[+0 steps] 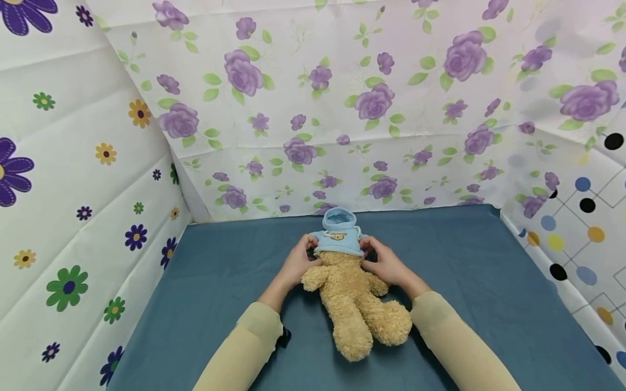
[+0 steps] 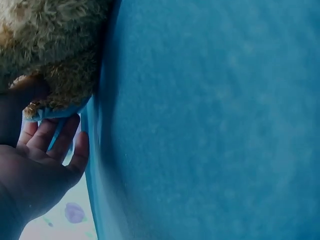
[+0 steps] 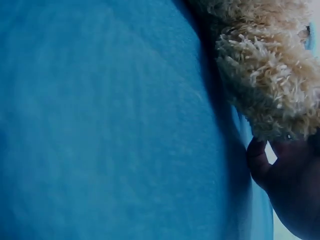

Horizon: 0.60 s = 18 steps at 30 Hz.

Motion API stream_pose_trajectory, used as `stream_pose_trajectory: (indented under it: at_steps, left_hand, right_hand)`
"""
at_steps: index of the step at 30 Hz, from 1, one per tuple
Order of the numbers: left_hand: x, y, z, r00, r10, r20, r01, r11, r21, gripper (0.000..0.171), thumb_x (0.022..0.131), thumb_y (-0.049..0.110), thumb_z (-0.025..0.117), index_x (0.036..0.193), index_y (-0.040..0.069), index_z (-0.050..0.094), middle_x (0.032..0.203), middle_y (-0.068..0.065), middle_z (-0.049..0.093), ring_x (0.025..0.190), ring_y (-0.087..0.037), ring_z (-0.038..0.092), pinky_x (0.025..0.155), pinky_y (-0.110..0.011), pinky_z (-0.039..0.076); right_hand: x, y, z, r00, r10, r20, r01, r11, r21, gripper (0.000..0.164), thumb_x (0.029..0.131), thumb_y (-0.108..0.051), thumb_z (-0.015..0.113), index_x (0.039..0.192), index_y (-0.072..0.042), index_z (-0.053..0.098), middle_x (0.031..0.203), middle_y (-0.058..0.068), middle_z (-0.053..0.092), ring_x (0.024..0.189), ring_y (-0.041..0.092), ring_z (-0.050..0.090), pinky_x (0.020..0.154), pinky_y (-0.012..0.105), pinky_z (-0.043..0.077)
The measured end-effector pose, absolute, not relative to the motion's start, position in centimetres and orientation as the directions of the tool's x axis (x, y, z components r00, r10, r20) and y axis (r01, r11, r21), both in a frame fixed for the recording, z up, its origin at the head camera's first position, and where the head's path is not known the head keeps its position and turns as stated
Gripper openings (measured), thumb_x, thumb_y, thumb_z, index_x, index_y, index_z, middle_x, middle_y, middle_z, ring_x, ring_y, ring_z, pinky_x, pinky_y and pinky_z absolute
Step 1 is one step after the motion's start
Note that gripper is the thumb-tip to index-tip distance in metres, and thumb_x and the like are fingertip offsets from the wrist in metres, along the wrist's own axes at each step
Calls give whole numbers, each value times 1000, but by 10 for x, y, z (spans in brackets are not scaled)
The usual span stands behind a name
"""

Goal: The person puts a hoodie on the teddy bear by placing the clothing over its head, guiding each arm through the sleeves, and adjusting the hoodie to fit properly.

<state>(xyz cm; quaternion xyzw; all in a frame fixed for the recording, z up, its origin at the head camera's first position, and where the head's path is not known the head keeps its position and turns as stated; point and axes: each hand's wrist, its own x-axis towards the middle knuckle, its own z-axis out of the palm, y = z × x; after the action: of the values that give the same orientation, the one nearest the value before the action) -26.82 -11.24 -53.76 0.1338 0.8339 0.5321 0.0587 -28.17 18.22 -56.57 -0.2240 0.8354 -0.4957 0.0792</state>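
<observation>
A tan plush teddy bear (image 1: 344, 285) lies on the blue cloth, its legs toward me. A small light blue hoodie (image 1: 342, 244) with a bear-face patch covers the bear's head, its hood opening at the far end. My left hand (image 1: 299, 263) holds the left side of the hoodie's hem, thumb near the bear's left-side arm. On the other side, my right hand (image 1: 389, 265) pinches the hem's right edge. The left wrist view shows fingers (image 2: 65, 137) at the blue hem beside the fur. In the right wrist view, fur (image 3: 270, 75) hides most of the fingertips.
A blue cloth (image 1: 235, 271) covers the tabletop. Behind it hangs a white sheet with purple roses (image 1: 298, 151). A flower-patterned sheet (image 1: 68, 217) stands on the left, and one with coloured dots (image 1: 587, 239) on the right.
</observation>
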Motion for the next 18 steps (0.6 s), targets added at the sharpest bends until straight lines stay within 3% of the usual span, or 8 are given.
stream_pose_trajectory:
  at_steps: [5, 12, 18]
  left_hand:
    - [-268, -110, -538, -955, 291, 59, 171, 376, 911, 29, 100, 0, 68, 120, 9, 49, 122, -14, 65, 108, -29, 57, 86, -44, 43]
    - [-268, -109, -539, -958, 271, 94, 202, 409, 890, 26, 99, -2, 68, 115, 10, 51, 111, -10, 71, 104, -28, 59, 88, -44, 41]
    - [-268, -109, -541, -956, 261, 133, 241, 439, 865, 27, 98, -2, 73, 110, 8, 51, 95, -6, 70, 90, -25, 57, 82, -41, 40]
  right_hand:
    - [-282, 177, -569, -868, -488, 88, -306, 387, -870, 26, 108, 0, 58, 124, -14, 44, 115, 12, 52, 90, 26, 54, 71, 40, 46]
    - [-279, 170, -565, -864, -498, 77, -312, 409, -858, 22, 109, 0, 50, 121, -13, 36, 108, 12, 45, 78, 23, 45, 72, 39, 38]
    - [-277, 169, -565, -879, -470, 80, -308, 432, -848, 13, 110, -3, 51, 119, -10, 47, 104, 9, 54, 75, 21, 49, 70, 39, 42]
